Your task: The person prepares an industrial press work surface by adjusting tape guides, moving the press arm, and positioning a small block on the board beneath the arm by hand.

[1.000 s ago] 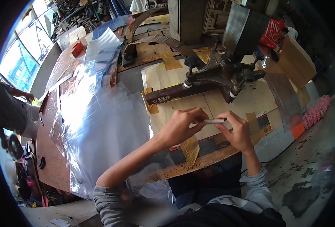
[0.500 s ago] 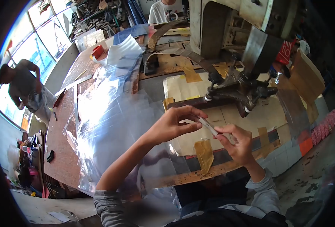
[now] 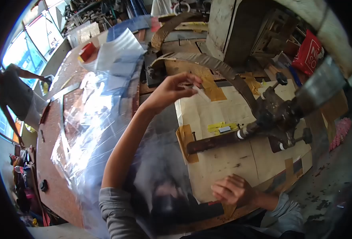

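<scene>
My left hand (image 3: 176, 89) is raised above the back left of the pale board (image 3: 223, 163), its fingers pinching a small whitish strip (image 3: 201, 94). Low over the board's front edge is my right hand (image 3: 233, 190), fingers curled; whether anything is in them is hidden. A dark metal clamp arm (image 3: 219, 140) lies across the board between my hands, joined to the machine head (image 3: 281, 115). Behind that arm, a small white piece (image 3: 225, 129) sits beside yellow tape (image 3: 215, 126) on the board.
Clear plastic sheets (image 3: 88, 147) cover the table's left part. A curved strap (image 3: 207, 59) arches behind the board. A red tape roll (image 3: 87, 51) stands at the back left. Another person (image 3: 18, 95) is at the far left. A red bag (image 3: 309, 53) is at the back right.
My hands have parted: the left moved up and back with the strip, the right let go and dropped toward the front edge. The clamp arm now appears lower in view.
</scene>
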